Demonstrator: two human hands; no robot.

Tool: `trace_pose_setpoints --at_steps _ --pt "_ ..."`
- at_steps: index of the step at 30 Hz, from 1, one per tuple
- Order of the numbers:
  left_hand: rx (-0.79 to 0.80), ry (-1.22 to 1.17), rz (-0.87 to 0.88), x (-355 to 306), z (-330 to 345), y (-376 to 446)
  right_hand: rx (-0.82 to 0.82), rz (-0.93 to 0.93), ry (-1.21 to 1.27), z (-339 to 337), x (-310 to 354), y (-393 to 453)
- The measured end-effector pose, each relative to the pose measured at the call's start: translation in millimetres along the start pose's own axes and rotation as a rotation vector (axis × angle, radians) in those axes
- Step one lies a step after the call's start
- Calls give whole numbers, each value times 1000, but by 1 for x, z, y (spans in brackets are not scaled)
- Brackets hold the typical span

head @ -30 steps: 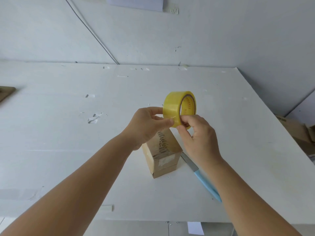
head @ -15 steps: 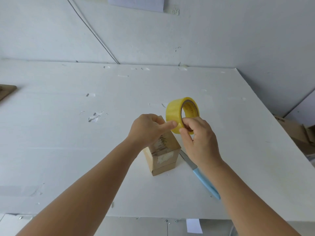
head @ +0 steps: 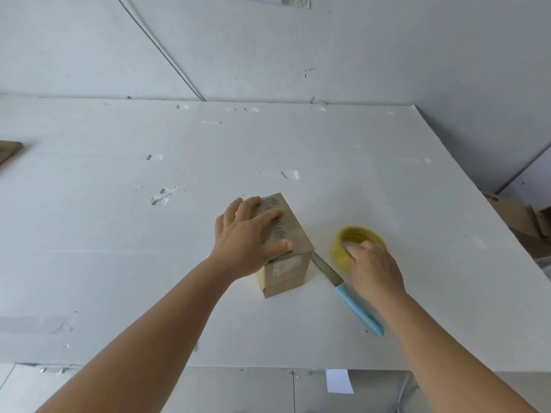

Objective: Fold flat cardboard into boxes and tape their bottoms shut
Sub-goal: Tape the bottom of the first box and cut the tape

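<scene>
Cardboard box [head: 286, 257] under flat left hand [head: 247, 242]; right hand [head: 374, 269] gripping tape roll [head: 346, 245] beside knife [head: 348, 296].

Right hand [head: 374, 271] covers near rim of tape roll [head: 354, 239]; its fingertips blurred. Left hand [head: 249, 241] hides part of box [head: 287, 263] top. Brown board [head: 9, 150] cut off at left edge.
</scene>
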State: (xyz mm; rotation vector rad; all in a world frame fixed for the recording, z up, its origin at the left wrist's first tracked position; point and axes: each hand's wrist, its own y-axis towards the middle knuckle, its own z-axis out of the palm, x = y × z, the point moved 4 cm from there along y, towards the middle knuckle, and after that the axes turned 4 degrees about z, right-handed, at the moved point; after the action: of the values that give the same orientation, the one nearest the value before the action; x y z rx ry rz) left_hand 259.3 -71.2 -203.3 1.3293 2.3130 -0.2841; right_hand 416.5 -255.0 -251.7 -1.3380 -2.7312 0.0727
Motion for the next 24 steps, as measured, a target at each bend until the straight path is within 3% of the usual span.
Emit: trace_pose_setpoints --at_steps 2,5,8,14,21,24 --pt "78 29 13 3 2 -1 -16 13 140 -1 5 -2" --pt "146 22 36 2 3 1 -60 -28 631 -16 36 -7" --pt "170 -62 49 2 3 -1 120 -103 944 -23 84 -16" --pt "65 -271 4 4 5 -5 139 -46 1066 -16 95 -15" --pt "-133 -683 -81 0 9 -18 210 44 1309 -11 96 -15" --pt "-190 -726 -86 -5 6 -20 265 43 1381 -11 96 -14"
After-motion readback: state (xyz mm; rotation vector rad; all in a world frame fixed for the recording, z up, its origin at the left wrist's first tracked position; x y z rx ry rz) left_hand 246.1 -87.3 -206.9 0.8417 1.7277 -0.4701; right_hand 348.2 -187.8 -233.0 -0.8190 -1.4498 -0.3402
